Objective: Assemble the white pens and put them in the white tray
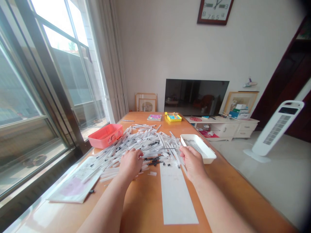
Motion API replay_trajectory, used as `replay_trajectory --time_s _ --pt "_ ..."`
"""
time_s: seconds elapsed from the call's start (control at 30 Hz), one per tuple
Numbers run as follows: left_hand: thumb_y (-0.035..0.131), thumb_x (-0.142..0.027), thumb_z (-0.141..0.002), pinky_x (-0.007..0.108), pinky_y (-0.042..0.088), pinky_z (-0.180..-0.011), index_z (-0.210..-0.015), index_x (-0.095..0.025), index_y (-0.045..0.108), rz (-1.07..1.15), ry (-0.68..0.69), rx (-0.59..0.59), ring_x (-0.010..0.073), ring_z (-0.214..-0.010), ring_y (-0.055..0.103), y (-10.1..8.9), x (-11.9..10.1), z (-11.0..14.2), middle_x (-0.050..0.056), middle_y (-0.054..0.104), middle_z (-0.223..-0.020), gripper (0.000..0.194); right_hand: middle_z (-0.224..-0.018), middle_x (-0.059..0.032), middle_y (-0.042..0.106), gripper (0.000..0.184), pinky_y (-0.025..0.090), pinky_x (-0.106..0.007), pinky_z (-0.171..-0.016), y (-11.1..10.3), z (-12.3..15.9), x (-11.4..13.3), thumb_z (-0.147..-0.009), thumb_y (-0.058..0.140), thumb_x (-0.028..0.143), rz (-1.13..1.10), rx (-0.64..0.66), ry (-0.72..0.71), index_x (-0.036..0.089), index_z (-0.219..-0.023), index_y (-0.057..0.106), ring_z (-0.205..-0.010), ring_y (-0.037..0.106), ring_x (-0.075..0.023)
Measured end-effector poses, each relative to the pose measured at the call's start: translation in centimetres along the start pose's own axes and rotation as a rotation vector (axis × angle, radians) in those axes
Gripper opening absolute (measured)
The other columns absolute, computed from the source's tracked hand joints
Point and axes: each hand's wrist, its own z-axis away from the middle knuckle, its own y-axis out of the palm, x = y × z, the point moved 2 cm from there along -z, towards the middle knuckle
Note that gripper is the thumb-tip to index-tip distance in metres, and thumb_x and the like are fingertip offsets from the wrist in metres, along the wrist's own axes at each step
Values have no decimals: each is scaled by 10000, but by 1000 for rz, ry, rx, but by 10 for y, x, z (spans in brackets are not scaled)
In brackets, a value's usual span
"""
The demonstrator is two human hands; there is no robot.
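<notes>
A large heap of clear and white pen barrels with small black parts covers the middle of the table. My right hand is closed in a pinch at the right of the heap, beside the white tray. A thin dark pen refill points left from its fingertips. My left hand is over the near edge of the heap with its fingers curled; what they hold, if anything, is too small to make out. Between the hands lie black pen parts. Several grey-tipped pens or refills rest in the tray.
A red basket stands left of the heap. On the wooden table lie a white paper strip, a plastic packet, a booklet and a yellow box. Windows are at left, a white fan at right.
</notes>
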Motion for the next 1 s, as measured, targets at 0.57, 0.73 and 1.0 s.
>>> replay_trajectory --time_s 0.57,0.73,1.0 --pt "420 -232 -922 497 237 -1094 -1245 -381 660 -47 181 -68 327 -1381 321 24 -10 -1 52 516 -1437 430 -616 31 562 276 334 -246 -543 5 5 3 -736 730 443 18 5 14 186 -707 634 -567 450 -109" --pt "464 -221 -892 488 235 -1102 -1118 -319 695 -31 182 -100 325 -1391 313 25 -10 -2 50 539 -1411 338 -618 32 559 282 329 -246 -547 5 4 1 -732 737 438 3 13 7 183 -697 623 -563 431 -103" --pt "522 -233 -869 449 288 -1061 -947 -260 663 -21 136 -103 304 -1323 378 19 -15 -1 51 598 -1310 163 -606 31 561 295 306 -238 -519 5 2 -2 -725 744 445 -12 15 3 178 -695 621 -550 422 -97"
